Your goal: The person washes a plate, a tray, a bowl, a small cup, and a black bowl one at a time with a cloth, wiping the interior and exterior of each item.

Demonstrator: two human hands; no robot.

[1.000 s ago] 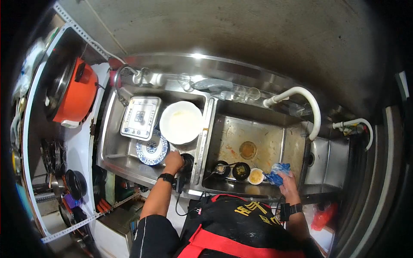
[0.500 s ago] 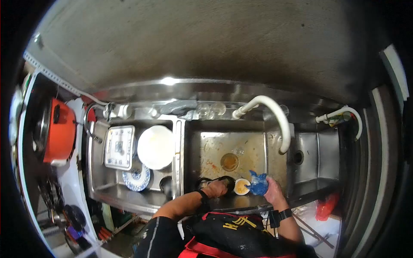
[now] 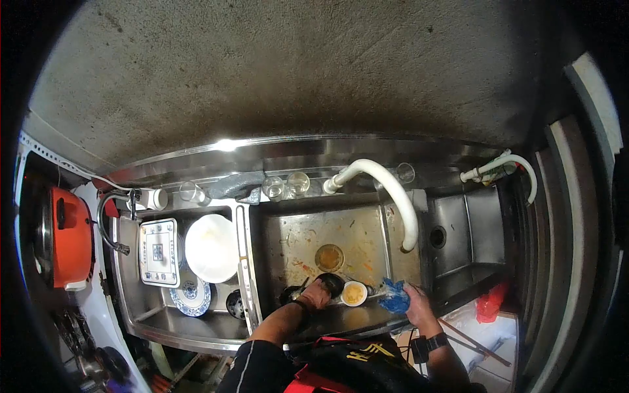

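Note:
My left hand (image 3: 316, 295) is closed on the edge of a dark bowl (image 3: 331, 284), low in the middle sink basin (image 3: 295, 229). Just right of that bowl sits a small white bowl (image 3: 354, 293) with yellowish contents. My right hand (image 3: 417, 304) holds a crumpled blue cloth (image 3: 394, 298) to the right of the white bowl. Another dark bowl (image 3: 288, 294) lies left of my left hand, partly hidden. Food scraps and a round drain (image 3: 329, 258) show on the basin floor.
The left basin holds a rectangular tray (image 3: 159, 252), a large white bowl (image 3: 211, 249), a patterned plate (image 3: 191, 298) and a dark bowl (image 3: 235, 304). A white curved pipe (image 3: 393, 190) arches over the middle basin. Glasses (image 3: 298, 184) line the back ledge. At far left stands a red pot (image 3: 72, 237).
The camera view has shifted, and the sinks appear further left. The dark bowl at my left hand is tilted differently. My right hand still holds the blue cloth, slightly farther from the white bowl.

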